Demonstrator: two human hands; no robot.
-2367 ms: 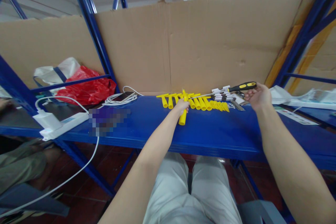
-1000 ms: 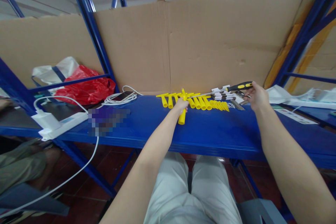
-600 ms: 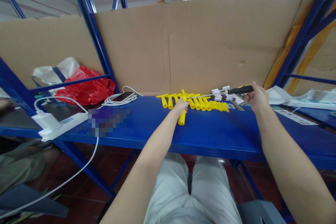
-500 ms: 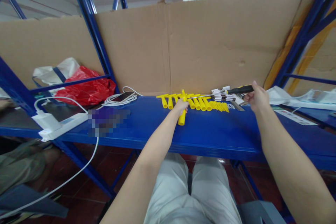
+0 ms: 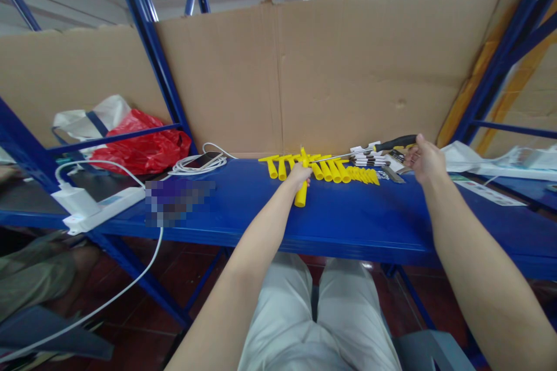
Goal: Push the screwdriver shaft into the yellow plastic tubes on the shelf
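Observation:
My left hand (image 5: 301, 174) is closed around a yellow T-shaped piece (image 5: 300, 197) above the blue shelf top (image 5: 243, 208). My right hand (image 5: 420, 156) grips the end of a black-handled screwdriver (image 5: 395, 142), whose long shaft points left and reaches the head of the held piece. Behind my left hand several yellow T-shaped pieces (image 5: 272, 168) lie in a row. To their right are small yellow wedge-like pieces (image 5: 363, 175), a stack of white-and-black packets (image 5: 368, 156) and a flat metal blade-like tool (image 5: 393, 175).
A cardboard sheet (image 5: 348, 75) stands behind the shelf. Leftward are a phone (image 5: 202, 160) with a coiled white cable, a red bag (image 5: 143, 142) and a white power strip (image 5: 108, 208). At right lie a printed sheet (image 5: 489, 192) and clear plastic. Another person's leg shows lower left.
The screwdriver's handle has turned and tilted slightly, its end now a little higher in my right fingers. My left hand stays on the yellow piece.

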